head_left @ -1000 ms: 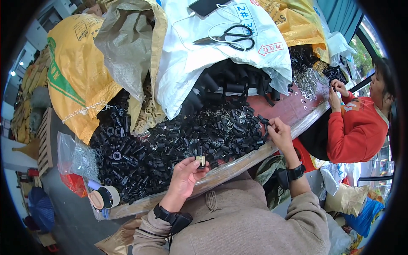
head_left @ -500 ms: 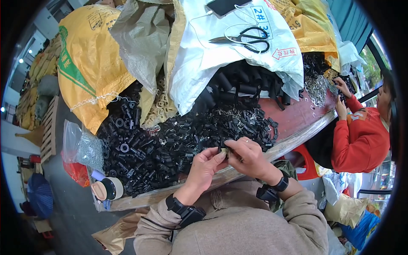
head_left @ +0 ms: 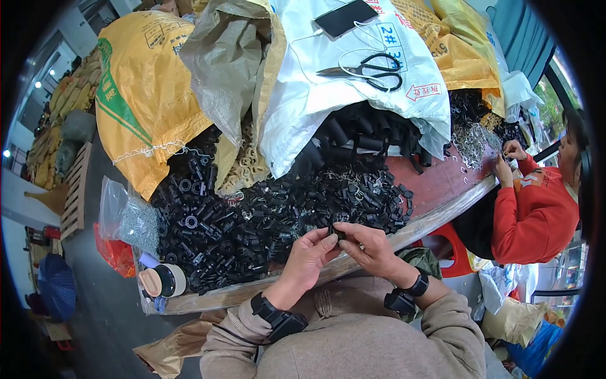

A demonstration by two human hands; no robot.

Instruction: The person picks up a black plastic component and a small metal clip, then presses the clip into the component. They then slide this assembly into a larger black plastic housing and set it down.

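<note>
My left hand (head_left: 308, 257) and my right hand (head_left: 368, 249) meet over the near edge of the table. Both are closed, thumbs and fingers pinching one small black part (head_left: 336, 233) between them; its exact kind is too small to make out. Just beyond my fingers spreads a heap of small black plastic parts (head_left: 265, 218), with bent metal wire pieces (head_left: 341, 186) mixed in. Larger black cylinders (head_left: 366, 129) spill from a white woven sack (head_left: 303, 101) behind the heap.
On the white sack lie black-handled scissors (head_left: 369, 71) and a phone (head_left: 345, 18) with a cable. Yellow sacks (head_left: 148, 95) stand around the back. A jar (head_left: 165, 280) is at the left corner beside a clear bag of metal pieces (head_left: 139, 224). A co-worker in a red top (head_left: 536, 211) works at the right.
My hands have shifted slightly down in the picture, still pinching together. The light-coloured bit seen at my fingertips earlier no longer shows; the piece there now looks black.
</note>
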